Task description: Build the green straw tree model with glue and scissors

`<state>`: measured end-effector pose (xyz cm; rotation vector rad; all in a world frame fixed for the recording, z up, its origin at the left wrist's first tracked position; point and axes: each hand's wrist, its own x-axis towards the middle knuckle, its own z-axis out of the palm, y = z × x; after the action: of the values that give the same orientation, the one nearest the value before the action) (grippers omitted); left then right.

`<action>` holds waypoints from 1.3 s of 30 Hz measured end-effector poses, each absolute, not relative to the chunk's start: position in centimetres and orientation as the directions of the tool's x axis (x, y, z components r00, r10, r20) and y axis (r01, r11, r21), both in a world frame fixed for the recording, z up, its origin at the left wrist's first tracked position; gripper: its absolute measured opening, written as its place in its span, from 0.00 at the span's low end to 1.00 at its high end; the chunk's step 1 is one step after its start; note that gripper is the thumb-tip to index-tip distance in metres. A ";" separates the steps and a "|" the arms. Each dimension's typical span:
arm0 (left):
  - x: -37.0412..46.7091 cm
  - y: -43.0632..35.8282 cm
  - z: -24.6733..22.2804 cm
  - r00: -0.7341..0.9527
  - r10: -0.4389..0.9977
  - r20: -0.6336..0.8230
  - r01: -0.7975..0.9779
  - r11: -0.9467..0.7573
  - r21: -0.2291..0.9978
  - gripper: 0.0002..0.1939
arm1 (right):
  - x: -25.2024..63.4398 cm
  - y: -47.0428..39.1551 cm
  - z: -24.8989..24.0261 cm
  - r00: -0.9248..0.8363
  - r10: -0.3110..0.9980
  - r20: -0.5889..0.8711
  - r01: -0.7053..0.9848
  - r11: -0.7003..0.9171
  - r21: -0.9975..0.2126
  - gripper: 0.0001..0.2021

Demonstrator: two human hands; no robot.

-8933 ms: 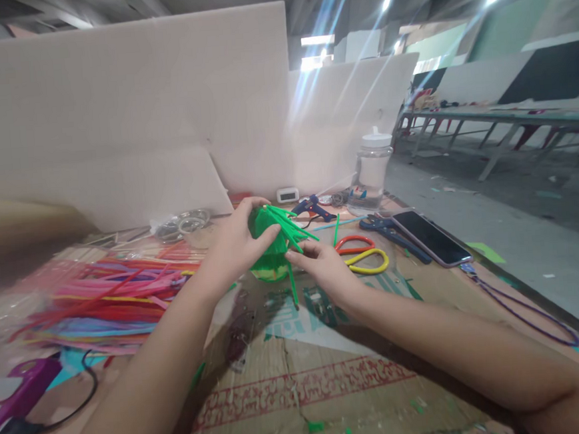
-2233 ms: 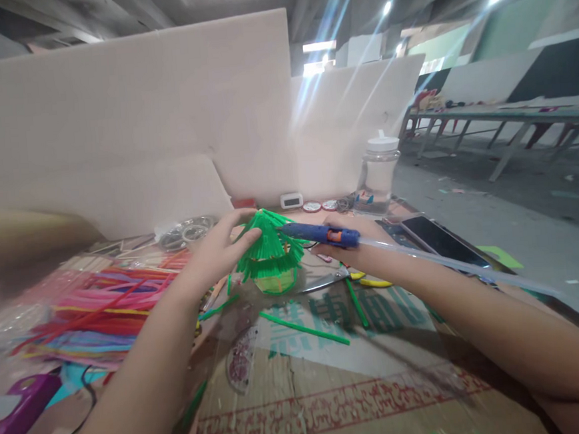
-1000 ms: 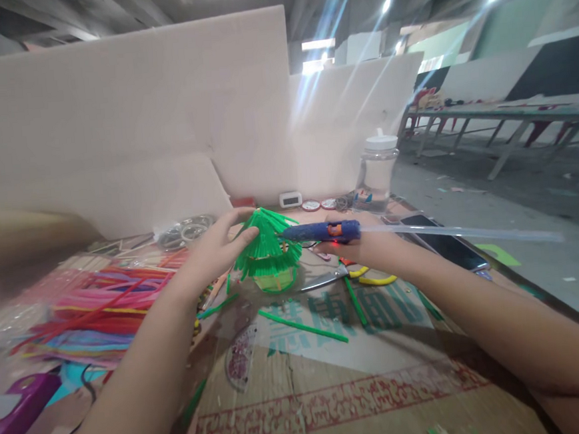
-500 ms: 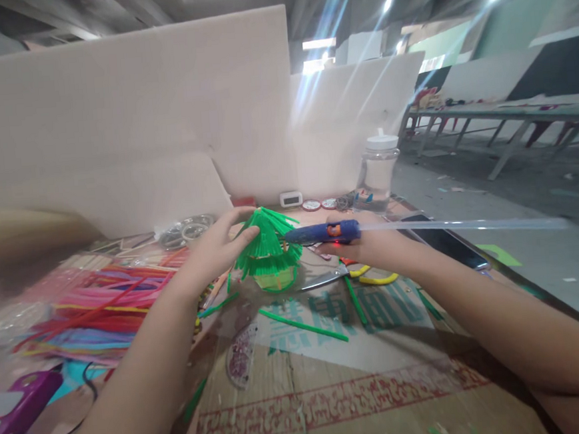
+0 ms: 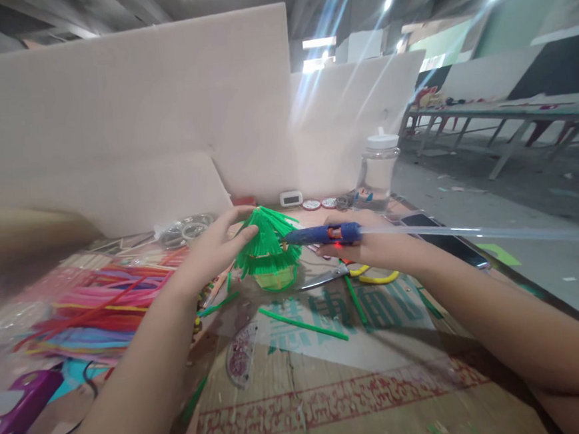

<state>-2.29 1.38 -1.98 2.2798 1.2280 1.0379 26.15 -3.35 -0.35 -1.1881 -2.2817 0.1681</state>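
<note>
A small green tree-like cone (image 5: 266, 249) of layered pipe-cleaner pieces stands on the board, with a pale band and a green ring at its base. My left hand (image 5: 224, 241) is closed around its upper left side, thumb in front. My right hand (image 5: 372, 242) grips a dark blue hot glue gun (image 5: 323, 234), its nozzle pointing left at the cone's right side. A long clear glue stick (image 5: 471, 231) sticks out of the gun's back. Below the gun lie scissors (image 5: 354, 274) with yellow handles. In front of the cone is a loose green pipe cleaner (image 5: 302, 324).
Bundles of coloured pipe cleaners (image 5: 110, 301) lie left, near a purple device (image 5: 28, 405) with a black cord. A clear protractor (image 5: 243, 356) rests on the printed board (image 5: 374, 404). Behind are a lidded bottle (image 5: 377, 173) and white panels (image 5: 136, 115). A phone (image 5: 444, 241) lies right.
The glue stick's rear end has dipped slightly and the glue gun has rolled a little in my right hand. My left hand and the cone have hardly moved.
</note>
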 end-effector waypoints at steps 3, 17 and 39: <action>-2.3 1.3 -1.9 0.358 0.827 0.434 0.565 -0.562 0.605 0.24 | 26.3 -3.4 -0.3 -0.472 0.778 0.414 0.689 0.619 -0.377 0.11; -2.3 1.2 -1.9 0.363 0.823 0.437 0.571 -0.567 0.594 0.24 | 26.0 -3.6 -0.1 -0.449 0.799 0.399 0.717 0.589 -0.373 0.14; -2.0 1.0 -1.7 0.371 0.817 0.441 0.573 -0.575 0.584 0.23 | 25.5 -3.5 -0.2 -0.369 0.852 0.372 0.766 0.505 -0.397 0.11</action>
<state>-2.04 1.03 -1.72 2.3042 1.2196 1.0280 25.46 -3.50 -0.17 -1.3216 -2.2166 0.2109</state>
